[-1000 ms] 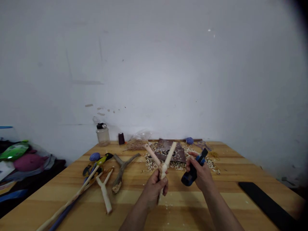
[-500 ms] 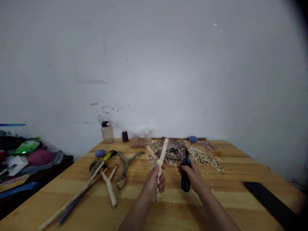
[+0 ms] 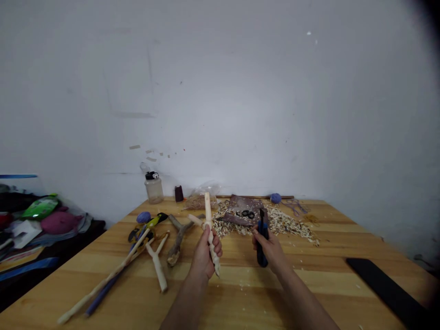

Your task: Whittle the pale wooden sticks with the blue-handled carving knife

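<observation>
My left hand (image 3: 205,255) is shut around a peeled, pale wooden forked stick (image 3: 208,215), with one prong pointing up and the shorter one pointing left. My right hand (image 3: 270,248) grips a blue-and-black handled knife (image 3: 263,243) upright, its blade hard to make out. The hands are apart, and the knife does not touch the stick. On the table to the left lie a rough, dark forked branch (image 3: 178,239), a smaller peeled forked stick (image 3: 157,264), and a long peeled stick (image 3: 105,283).
Pale wood shavings (image 3: 271,221) surround a brown pad (image 3: 240,211) at the back of the wooden table (image 3: 233,288). A plastic bottle (image 3: 153,189), dark thread spool (image 3: 178,194), yellow-and-black tool (image 3: 156,221), and black strip (image 3: 388,284) stand or lie around. A cluttered bag (image 3: 60,223) sits left.
The forked stick has turned upright and moved left with my left hand. The knife has swung from tilted to upright, and my right hand has moved back toward me.
</observation>
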`<action>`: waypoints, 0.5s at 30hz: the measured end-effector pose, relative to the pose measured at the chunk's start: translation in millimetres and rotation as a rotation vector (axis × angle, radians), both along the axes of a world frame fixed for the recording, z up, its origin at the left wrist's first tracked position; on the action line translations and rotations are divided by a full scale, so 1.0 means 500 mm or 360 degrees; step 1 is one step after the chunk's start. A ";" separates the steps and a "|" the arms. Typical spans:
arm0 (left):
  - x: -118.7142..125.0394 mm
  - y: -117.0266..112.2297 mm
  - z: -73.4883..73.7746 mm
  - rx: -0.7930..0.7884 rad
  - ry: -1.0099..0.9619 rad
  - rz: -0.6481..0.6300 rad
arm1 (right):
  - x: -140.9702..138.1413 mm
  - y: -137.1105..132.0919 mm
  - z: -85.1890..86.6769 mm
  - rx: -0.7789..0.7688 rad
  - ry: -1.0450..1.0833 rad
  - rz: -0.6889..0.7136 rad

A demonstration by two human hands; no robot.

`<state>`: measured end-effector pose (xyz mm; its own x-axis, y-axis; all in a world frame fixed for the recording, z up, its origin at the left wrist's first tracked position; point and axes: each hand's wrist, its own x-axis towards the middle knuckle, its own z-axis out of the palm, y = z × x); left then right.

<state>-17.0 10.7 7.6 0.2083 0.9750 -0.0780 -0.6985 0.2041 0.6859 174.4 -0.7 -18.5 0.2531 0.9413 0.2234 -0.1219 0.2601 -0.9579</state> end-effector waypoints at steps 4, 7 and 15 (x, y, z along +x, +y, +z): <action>0.009 -0.005 -0.006 0.0209 0.0261 0.0116 | 0.005 -0.011 0.016 0.0009 0.0058 0.0040; 0.018 -0.010 -0.008 0.0315 0.0414 0.0241 | 0.000 -0.023 0.027 0.0037 0.0038 0.0078; 0.029 -0.012 -0.020 0.0404 0.0623 0.0268 | -0.012 -0.039 0.041 0.0222 -0.0713 -0.0049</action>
